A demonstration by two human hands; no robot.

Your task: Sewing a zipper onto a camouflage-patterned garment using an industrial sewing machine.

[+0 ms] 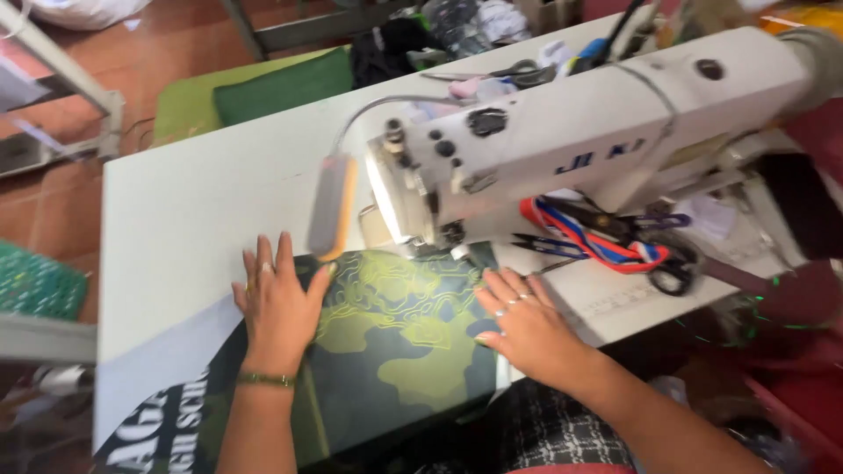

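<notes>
The dark green fabric panel with a yellow-green camouflage and contour-line pattern [395,342] lies flat on the white table [193,211], in the lower centre of the frame, with its upper edge under the needle area of the white industrial sewing machine [597,132].

The left hand [279,303] rests palm down on the left part of the fabric, fingers spread and extended toward the top of the frame. It grips nothing. A ring sits on one finger and a thin bracelet [263,380] circles the wrist.

The right hand [527,325] rests palm down on the right edge of the fabric, just below and right of the machine head, fingers extended flat and slightly apart. It also grips nothing; rings show on two fingers.

A grey gooseneck lamp with an orange-edged head [332,206] hangs between the left hand and the machine head.

To the right of the machine head, under its arm, a red, white and blue striped ribbon [606,241] lies on the table with dark-handled scissors [615,230] across it.

A green cushion [281,88] lies beyond the table in the upper left of the frame.
</notes>
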